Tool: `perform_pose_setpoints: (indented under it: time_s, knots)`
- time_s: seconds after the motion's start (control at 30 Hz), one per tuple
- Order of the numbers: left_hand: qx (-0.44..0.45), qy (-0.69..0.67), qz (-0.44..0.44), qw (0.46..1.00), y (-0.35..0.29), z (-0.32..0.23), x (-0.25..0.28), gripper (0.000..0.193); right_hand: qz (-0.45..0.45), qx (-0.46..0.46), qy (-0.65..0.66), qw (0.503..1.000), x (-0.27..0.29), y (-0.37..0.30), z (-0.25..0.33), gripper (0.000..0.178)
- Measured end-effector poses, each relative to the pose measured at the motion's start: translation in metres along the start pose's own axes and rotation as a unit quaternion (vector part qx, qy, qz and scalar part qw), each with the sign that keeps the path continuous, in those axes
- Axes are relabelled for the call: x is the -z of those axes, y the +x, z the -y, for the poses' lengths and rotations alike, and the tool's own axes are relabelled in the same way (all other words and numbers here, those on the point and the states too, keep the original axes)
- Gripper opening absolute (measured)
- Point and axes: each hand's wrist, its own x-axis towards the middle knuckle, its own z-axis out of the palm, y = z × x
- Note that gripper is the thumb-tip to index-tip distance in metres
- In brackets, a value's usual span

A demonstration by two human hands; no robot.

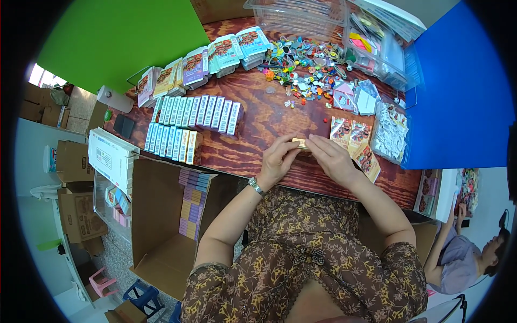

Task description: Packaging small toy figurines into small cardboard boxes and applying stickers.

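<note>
Near the table's front edge, my left hand [279, 157] and my right hand [333, 161] are closed on a small yellow box [299, 143] between them. My left fingers grip its left side, while my right fingers lie across its right end. Most of the box is hidden by the fingers. Just right of my right hand lie several flat yellow printed cartons [360, 132], partly overlapping. One carton [367, 160] lies tilted close to my right wrist. Two rows of filled-out small boxes stand to the left, a back row [212, 114] and a front row [167, 142].
Stacks of flat cartons [195, 67] line the back left beside small colourful trinkets [307, 64]. A clear tray of white packets [391, 132] sits right, near a blue panel [458, 91]. Below the left edge stands an open cardboard box [156, 226]. Another person [468, 255] sits far right.
</note>
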Motion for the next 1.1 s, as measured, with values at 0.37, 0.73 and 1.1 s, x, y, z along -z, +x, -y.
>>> perform_pose_setpoints:
  time_s: [0.37, 0.73, 1.1]
  knots:
    - [-0.077, 0.084, 0.004, 0.993, -0.002, -0.007, 0.014, 0.026, -0.02, 0.012, 0.046, 0.999, -0.011, -0.003, 0.003, 0.043]
    - [0.04, 0.447, -0.022, 0.893, -0.006, -0.049, 0.146, 0.006, -0.015, -0.09, 0.039, 0.995, 0.042, 0.003, -0.013, 0.034]
    - [-0.016, 0.626, 0.024, 0.779, 0.0, 0.016, 0.199, 0.024, 0.146, -0.24, 0.016, 0.96, 0.108, -0.035, -0.07, 0.051]
